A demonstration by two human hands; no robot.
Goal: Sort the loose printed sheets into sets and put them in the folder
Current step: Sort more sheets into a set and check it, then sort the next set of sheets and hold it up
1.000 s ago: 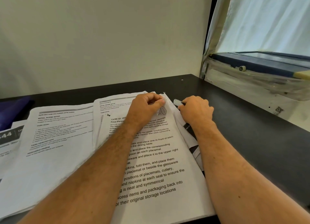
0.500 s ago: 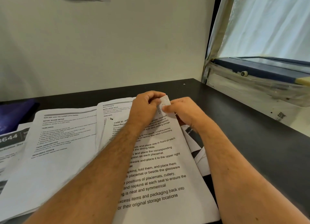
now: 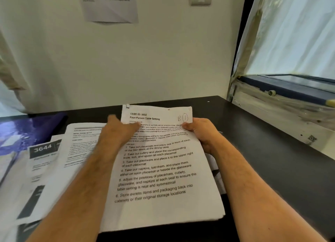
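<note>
- Close to the person, a stapled set (image 3: 159, 169) now lies flat on the dark counter (image 3: 272, 160); its bent corner is smoothed, so it looks ready to file.
- Right hand (image 3: 201, 133) pinches its edge; left hand (image 3: 119, 131) is blurry, fingers unclear.
- Left: about three loose sheets (image 3: 76, 151).
- Farther back, one blue folder (image 3: 27, 131).

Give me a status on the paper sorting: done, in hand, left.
Done: the white stapled "Four-Person Table Setting" set looks gathered, with a staple at its top left corner and "B 1" handwritten. In hand: the left hand rests on it and the right hand pinches its right edge. Left: loose white printed sheets lie unsorted leftward; nothing is filed in the blue folder.
</note>
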